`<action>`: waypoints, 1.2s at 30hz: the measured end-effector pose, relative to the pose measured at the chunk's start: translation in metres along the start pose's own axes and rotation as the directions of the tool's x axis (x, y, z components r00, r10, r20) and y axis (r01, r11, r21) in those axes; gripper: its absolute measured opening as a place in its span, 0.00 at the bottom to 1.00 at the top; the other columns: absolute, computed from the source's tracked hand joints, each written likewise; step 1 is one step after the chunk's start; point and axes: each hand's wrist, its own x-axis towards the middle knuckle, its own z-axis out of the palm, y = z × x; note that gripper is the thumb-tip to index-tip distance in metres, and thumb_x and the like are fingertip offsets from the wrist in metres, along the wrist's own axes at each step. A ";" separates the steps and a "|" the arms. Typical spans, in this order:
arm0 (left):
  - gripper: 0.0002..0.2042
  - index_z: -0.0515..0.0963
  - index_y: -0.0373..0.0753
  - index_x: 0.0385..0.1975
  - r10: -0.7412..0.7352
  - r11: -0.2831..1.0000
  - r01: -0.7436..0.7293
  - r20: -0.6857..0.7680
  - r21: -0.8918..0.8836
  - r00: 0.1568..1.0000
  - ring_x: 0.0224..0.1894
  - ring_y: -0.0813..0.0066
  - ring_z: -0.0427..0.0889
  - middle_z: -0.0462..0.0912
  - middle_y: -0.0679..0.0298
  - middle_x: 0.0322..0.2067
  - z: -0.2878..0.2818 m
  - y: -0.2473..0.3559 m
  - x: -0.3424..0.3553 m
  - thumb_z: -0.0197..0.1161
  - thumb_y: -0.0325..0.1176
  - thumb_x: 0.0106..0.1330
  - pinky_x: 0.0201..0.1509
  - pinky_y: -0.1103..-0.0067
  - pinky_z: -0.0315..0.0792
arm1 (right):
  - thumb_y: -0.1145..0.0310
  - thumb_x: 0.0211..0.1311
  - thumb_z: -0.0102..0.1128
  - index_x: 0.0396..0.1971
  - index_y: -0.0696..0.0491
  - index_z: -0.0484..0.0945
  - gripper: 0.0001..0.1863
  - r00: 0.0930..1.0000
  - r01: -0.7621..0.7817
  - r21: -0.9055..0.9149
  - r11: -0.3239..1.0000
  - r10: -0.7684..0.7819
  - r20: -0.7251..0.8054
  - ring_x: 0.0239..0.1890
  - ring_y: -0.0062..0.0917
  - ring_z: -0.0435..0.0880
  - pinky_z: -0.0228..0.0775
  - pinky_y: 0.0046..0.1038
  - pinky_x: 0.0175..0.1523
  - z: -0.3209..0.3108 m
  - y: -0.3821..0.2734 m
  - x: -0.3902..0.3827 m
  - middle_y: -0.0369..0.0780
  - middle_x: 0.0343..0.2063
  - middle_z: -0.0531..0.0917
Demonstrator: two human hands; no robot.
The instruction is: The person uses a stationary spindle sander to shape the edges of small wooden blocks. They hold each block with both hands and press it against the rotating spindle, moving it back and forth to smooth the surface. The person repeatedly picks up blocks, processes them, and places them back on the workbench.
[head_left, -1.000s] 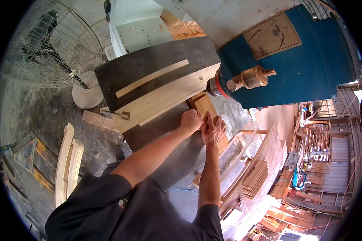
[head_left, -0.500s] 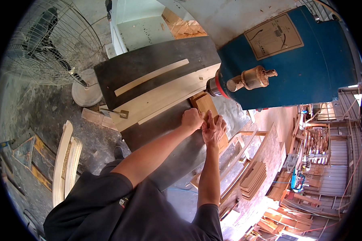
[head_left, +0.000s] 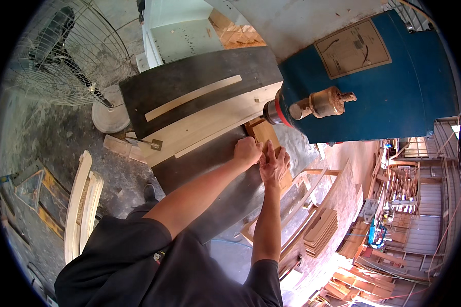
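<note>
A blue machine [head_left: 369,102] is seen at upper right. The dark surface [head_left: 200,66] is crossed by a pale board [head_left: 210,120]. A wooden block [head_left: 267,134] is placed at the surface's right end, near the board. Both hands are held close together at the block: the right hand [head_left: 274,166] is laid over it, fingers parted; the left hand [head_left: 248,151] is curled at its left edge, grip hidden. Beyond the board, a thin strip [head_left: 190,97] is laid.

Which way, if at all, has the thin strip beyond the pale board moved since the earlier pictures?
No: against the dark table, the strip shows no visible shift.
</note>
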 end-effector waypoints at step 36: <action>0.23 0.86 0.31 0.23 0.004 0.999 0.001 -0.090 0.049 0.996 0.25 0.59 0.92 0.86 0.53 0.17 0.021 0.014 0.018 0.64 0.45 0.74 0.39 0.64 0.86 | 0.41 0.67 0.67 0.72 0.28 0.79 0.33 0.999 0.004 -0.036 0.999 -0.002 0.040 0.66 0.51 0.74 0.65 0.55 0.69 0.014 0.030 0.016 0.51 0.67 0.75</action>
